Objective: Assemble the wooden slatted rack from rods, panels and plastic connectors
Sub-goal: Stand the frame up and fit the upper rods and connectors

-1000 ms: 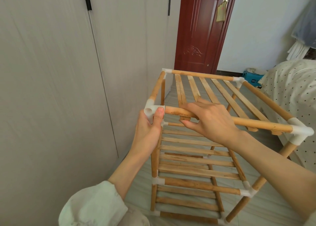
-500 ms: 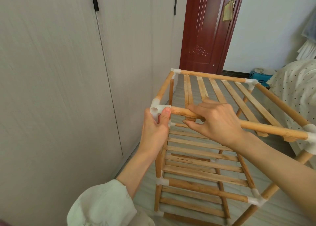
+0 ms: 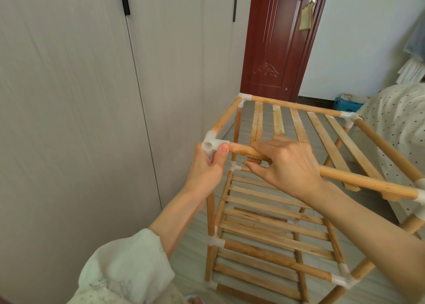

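The rack (image 3: 287, 211) stands just beside the wardrobe (image 3: 92, 96). Left hand (image 3: 208, 168) clamps the corner connector (image 3: 212, 146) to brace it, likely so the right hand (image 3: 285, 165), curled round the rod (image 3: 368, 181) beside that connector, can seat it

The person's left arm carries a loose, pale cream fabric sleeve (image 3: 128, 267) pushed back well short of the wrist, bunched into soft folds (faint grey speckling, like a tiny printed pattern, shows on the cloth). Beyond that cuff the forearm and left hand (image 3: 207, 170) are bare, with no ring or watch showing. The right hand (image 3: 285, 165) and its forearm, on the far side from the cuff, are bare throughout.
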A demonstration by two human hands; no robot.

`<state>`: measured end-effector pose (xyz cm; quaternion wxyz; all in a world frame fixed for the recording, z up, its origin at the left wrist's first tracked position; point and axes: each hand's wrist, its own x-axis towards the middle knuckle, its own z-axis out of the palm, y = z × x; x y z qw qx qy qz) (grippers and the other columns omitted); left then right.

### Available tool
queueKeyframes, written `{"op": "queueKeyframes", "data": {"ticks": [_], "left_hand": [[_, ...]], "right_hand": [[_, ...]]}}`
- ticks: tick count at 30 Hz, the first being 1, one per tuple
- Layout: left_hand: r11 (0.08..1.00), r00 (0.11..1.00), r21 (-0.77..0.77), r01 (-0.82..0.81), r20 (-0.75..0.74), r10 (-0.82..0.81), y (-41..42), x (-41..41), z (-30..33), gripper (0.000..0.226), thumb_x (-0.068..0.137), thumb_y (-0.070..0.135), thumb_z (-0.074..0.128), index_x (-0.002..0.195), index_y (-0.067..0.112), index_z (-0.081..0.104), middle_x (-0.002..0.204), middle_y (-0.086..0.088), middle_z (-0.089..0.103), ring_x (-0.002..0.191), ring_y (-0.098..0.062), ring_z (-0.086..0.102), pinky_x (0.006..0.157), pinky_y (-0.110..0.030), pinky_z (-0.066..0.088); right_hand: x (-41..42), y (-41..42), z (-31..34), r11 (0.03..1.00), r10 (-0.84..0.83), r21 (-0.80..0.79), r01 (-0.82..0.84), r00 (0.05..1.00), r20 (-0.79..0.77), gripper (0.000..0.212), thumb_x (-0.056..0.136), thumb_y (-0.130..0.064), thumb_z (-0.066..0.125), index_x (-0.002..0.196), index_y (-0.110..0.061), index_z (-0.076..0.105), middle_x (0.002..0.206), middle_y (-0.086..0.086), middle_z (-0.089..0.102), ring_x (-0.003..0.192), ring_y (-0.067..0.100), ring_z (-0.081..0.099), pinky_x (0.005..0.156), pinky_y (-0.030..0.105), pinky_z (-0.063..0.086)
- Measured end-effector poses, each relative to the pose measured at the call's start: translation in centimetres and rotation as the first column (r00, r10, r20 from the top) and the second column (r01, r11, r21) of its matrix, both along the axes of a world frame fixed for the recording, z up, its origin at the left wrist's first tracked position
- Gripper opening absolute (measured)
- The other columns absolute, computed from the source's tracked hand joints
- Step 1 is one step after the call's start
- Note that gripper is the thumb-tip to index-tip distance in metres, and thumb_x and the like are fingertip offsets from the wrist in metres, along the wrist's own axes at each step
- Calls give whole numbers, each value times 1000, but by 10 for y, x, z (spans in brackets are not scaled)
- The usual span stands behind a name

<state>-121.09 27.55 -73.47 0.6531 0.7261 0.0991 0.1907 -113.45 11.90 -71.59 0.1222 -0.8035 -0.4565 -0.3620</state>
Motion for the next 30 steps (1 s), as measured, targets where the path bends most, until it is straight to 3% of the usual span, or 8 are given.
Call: {"op": "queueKeyframes", "data": {"ticks": [2,10,16,18,21,24,27,30], "left_hand": [[999,999,-6,47,-25,-47,5,1,4,31,95,44,46,122,30,37,96,-6,51,97,-19,53,94,-39,45],[973,997,-226,36,76,-19,4,-6,-4,39,91,29,59,125,24,41,92,-2,55,65,-10,51,63,-24,46],[982,989,-171,78,141,-54,4,-6,-8,50,85,43,52,129,21,43,73,9,58,59,-7,51,64,-29,45],[984,988,-161,82,141,-59,4,-5,-9,57,81,50,45,130,21,43,72,8,55,58,-6,51,62,-27,44],[981,985,-168,100,158,-73,3,-5,-11,50,89,47,36,128,16,43,76,2,52,57,-5,51,57,-21,45],[977,984,-181,116,157,-88,3,-5,-12,43,94,42,34,123,11,46,72,3,50,55,-6,51,53,-17,43],[973,985,-189,131,138,-106,3,-4,-13,38,98,37,31,112,7,49,65,9,45,53,-5,48,52,-15,42],[978,987,-160,133,110,-116,4,-3,-13,36,100,36,29,104,7,48,66,7,40,52,-6,46,52,-14,40]], "right_hand": [[0,2,3,1000,-5,-13,4,1000,-14,36,82,-51,44,74,-22,65,57,-9,57,55,11,52,39,29,42],[0,-2,-1,999,-3,-33,0,997,-71,43,91,-52,37,85,-25,70,58,-11,56,55,6,45,40,27,41],[-1,-5,7,995,-40,-99,23,985,-169,49,93,-55,30,83,-28,71,59,-12,57,63,7,47,48,31,46],[-4,5,21,997,-60,-56,44,944,-324,60,94,-55,26,78,-19,71,64,-6,61,66,10,50,57,24,43],[9,36,49,975,-123,49,216,710,-693,53,98,-42,38,96,1,69,84,17,69,74,24,63,59,12,43],[26,77,61,938,43,102,331,182,-982,48,97,-39,46,120,2,52,95,18,68,75,24,66,62,25,55],[40,105,53,884,349,232,406,-242,-905,36,98,-39,45,118,-9,41,98,19,64,79,25,64,70,34,54],[52,121,39,794,506,275,542,-339,-793,19,102,-24,35,90,-13,45,58,5,54,57,16,50,60,31,48]]}}
